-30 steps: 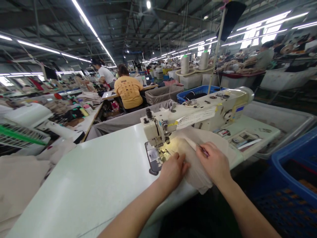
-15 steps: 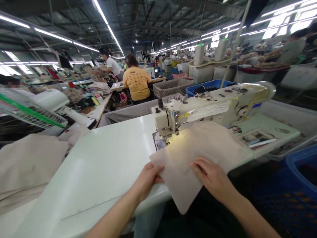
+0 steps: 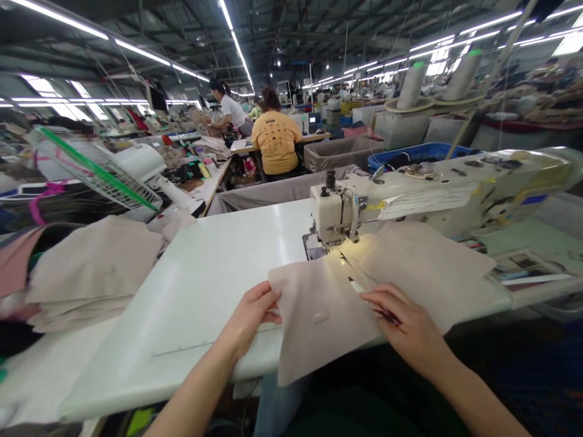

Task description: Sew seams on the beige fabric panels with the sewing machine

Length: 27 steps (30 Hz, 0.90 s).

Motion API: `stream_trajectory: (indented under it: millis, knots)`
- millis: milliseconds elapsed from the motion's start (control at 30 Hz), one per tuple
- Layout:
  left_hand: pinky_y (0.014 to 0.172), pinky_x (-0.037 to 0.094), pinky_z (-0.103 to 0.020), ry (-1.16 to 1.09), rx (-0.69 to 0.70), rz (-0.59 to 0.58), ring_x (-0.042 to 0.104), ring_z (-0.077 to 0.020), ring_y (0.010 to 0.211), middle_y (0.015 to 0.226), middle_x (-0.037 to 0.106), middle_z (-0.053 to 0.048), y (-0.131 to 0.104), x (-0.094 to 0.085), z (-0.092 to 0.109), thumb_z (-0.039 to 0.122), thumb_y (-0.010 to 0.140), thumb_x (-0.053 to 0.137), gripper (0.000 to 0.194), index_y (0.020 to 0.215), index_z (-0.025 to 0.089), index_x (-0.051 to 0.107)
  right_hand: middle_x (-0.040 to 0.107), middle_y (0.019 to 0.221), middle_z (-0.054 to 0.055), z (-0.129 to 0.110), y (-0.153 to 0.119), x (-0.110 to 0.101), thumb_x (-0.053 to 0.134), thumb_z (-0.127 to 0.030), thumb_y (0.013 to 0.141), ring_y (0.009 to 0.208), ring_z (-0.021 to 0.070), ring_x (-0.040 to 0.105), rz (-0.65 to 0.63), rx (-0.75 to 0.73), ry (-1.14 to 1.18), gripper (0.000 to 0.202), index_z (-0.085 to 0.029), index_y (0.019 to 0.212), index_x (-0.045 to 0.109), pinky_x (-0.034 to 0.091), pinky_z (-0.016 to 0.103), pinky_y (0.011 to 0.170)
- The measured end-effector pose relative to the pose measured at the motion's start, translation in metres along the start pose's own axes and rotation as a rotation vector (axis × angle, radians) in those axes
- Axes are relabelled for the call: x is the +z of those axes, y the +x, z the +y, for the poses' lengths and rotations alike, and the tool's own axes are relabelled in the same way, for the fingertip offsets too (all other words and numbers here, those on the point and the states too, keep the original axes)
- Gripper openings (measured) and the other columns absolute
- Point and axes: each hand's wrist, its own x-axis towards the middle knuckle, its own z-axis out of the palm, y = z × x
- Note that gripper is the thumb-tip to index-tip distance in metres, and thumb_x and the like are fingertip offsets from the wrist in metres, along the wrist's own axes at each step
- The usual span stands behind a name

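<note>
Lower centre of the frame: my left hand (image 3: pixel 255 309) has the left edge of a beige fabric panel (image 3: pixel 323 321) pinched between thumb and fingers, near the panel's upper left corner. My right hand (image 3: pixel 405 321), right of centre, is curled round a slim tool (image 3: pixel 388 315), its fingers at the panel's right side. A pale shaft with a dark tip points up and left from those fingers; it could be part of the same tool, but the blur makes that hard to confirm.

Panel lies partly on the pale tabletop (image 3: pixel 209 273), its lower end hanging over the front edge. Small pale rectangular patch (image 3: pixel 321 314) at its middle. A second spread of beige fabric (image 3: pixel 423 267) lies to the right, reaching toward the right side of the frame.

Sewing machine (image 3: pixel 334 212) above centre, its arm running to the upper right; lit needle area just above the panel's top edge. Tray (image 3: pixel 531 270) of small items at the right. Stack of beige fabric (image 3: pixel 95 261) at the left, fan (image 3: pixel 100 170) above it. Person in a yellow shirt (image 3: pixel 276 142) sits in the upper centre, back to me.
</note>
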Motion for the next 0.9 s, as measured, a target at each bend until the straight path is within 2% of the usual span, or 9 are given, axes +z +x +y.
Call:
stream_trajectory:
  millis: [100,333,433,533,567,633,700,800,900]
  knots:
    - [0.041,0.038,-0.017,0.185,0.052,-0.007,0.056,-0.0122,0.062,0.082,0.068,-0.004,-0.005,-0.001,0.009,0.042,0.078,0.067,0.035,0.1,0.014,0.072,0.069,0.112,0.009,0.001,0.011,0.006,0.044,-0.029,0.1,0.103,0.0229,0.067,0.018,0.116,0.067,0.029,-0.025,0.118,0.066,0.055,0.037,0.087]
    - [0.057,0.058,-0.03,0.342,0.111,-0.106,0.063,-0.0191,0.073,0.089,0.069,-0.007,-0.01,-0.003,0.026,0.047,0.084,0.056,0.041,0.106,0.014,0.068,0.071,0.112,0.01,0.006,0.036,0.023,0.052,-0.026,0.089,0.101,0.0249,0.068,0.081,0.206,0.128,0.026,-0.02,0.108,0.069,0.056,0.04,0.087]
    - [0.058,0.059,-0.032,0.537,0.21,0.07,0.066,-0.0234,0.082,0.104,0.068,-0.011,-0.005,-0.012,0.016,0.045,0.088,0.051,0.045,0.119,0.014,0.062,0.073,0.112,0.007,-0.006,0.032,0.019,0.052,-0.022,0.092,0.101,0.0209,0.069,-0.116,0.052,0.193,0.021,-0.022,0.102,0.07,0.056,0.034,0.086]
    - [0.078,0.06,-0.04,0.849,0.473,0.238,0.064,-0.0292,0.108,0.132,0.06,-0.014,-0.012,-0.021,0.002,0.042,0.089,0.055,0.049,0.133,0.02,0.055,0.074,0.117,0.006,-0.015,0.021,0.01,0.064,-0.033,0.093,0.104,0.0206,0.07,-0.361,-0.068,0.185,0.019,-0.023,0.107,0.072,0.055,0.031,0.088]
    - [0.087,0.058,-0.043,0.962,0.53,0.176,0.062,-0.0298,0.115,0.135,0.059,-0.014,-0.018,-0.024,-0.003,0.042,0.09,0.057,0.048,0.134,0.022,0.056,0.073,0.12,0.006,-0.016,0.016,0.008,0.069,-0.038,0.09,0.106,0.0218,0.07,-0.421,-0.09,0.161,0.024,-0.024,0.109,0.073,0.056,0.032,0.089]
    - [0.103,0.05,-0.048,1.179,0.563,-0.12,0.058,-0.0314,0.125,0.139,0.06,-0.012,-0.033,-0.028,-0.014,0.045,0.087,0.066,0.052,0.135,0.025,0.057,0.071,0.129,0.007,-0.012,0.006,0.003,0.079,-0.045,0.081,0.109,0.0254,0.07,-0.505,-0.12,0.109,0.039,-0.025,0.114,0.073,0.057,0.033,0.088]
    - [0.114,0.038,-0.054,1.384,0.552,-0.385,0.049,-0.0347,0.136,0.15,0.051,-0.013,-0.047,-0.032,-0.027,0.041,0.077,0.078,0.074,0.145,0.027,0.049,0.063,0.141,0.008,-0.003,-0.005,0.0,0.086,-0.041,0.073,0.112,0.0291,0.07,-0.542,-0.155,0.05,0.058,-0.027,0.126,0.069,0.058,0.036,0.089]
    - [0.12,0.025,-0.057,1.595,0.601,-0.421,0.036,-0.0328,0.147,0.162,0.036,-0.012,-0.056,-0.039,-0.047,0.016,0.08,0.07,0.09,0.158,0.028,0.027,0.051,0.152,0.008,0.009,-0.019,0.0,0.071,-0.013,0.081,0.107,0.0274,0.072,-0.537,-0.225,-0.082,0.069,-0.029,0.146,0.053,0.061,0.039,0.085]
    - [0.117,0.031,-0.051,1.539,0.719,-0.386,0.043,-0.0288,0.143,0.158,0.043,-0.009,-0.053,-0.047,-0.054,0.008,0.086,0.055,0.077,0.157,0.029,0.031,0.057,0.147,0.006,0.013,-0.023,0.0,0.05,0.0,0.082,0.103,0.0221,0.074,-0.477,-0.266,-0.081,0.066,-0.029,0.14,0.058,0.061,0.035,0.082]
